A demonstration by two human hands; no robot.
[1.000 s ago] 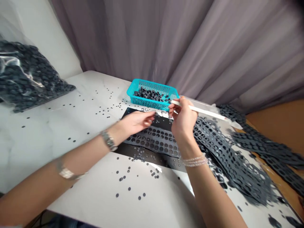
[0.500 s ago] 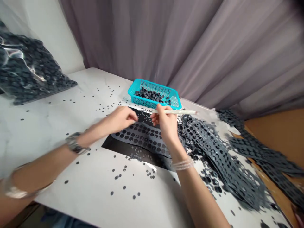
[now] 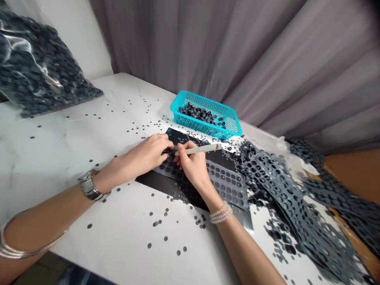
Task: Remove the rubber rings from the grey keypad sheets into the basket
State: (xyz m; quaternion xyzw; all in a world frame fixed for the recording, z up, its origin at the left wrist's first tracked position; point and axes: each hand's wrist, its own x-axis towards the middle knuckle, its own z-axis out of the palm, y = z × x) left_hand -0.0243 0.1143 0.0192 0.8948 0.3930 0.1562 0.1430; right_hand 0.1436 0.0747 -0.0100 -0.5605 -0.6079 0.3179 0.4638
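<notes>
White stick (image 3: 197,149) sits pinched in your R hand (image 3: 190,168), grip closed, long axis running across the grey punched sheet (image 3: 228,184), tip just by your L hand (image 3: 147,152); L grip curled on sheet, can't tell if holding anything.

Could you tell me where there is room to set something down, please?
The marble tabletop is freest between the bag of discs and the left forearm, and below the black mat, with only stray discs. It is crowded right of the right hand, under the perforated sheets.
</notes>
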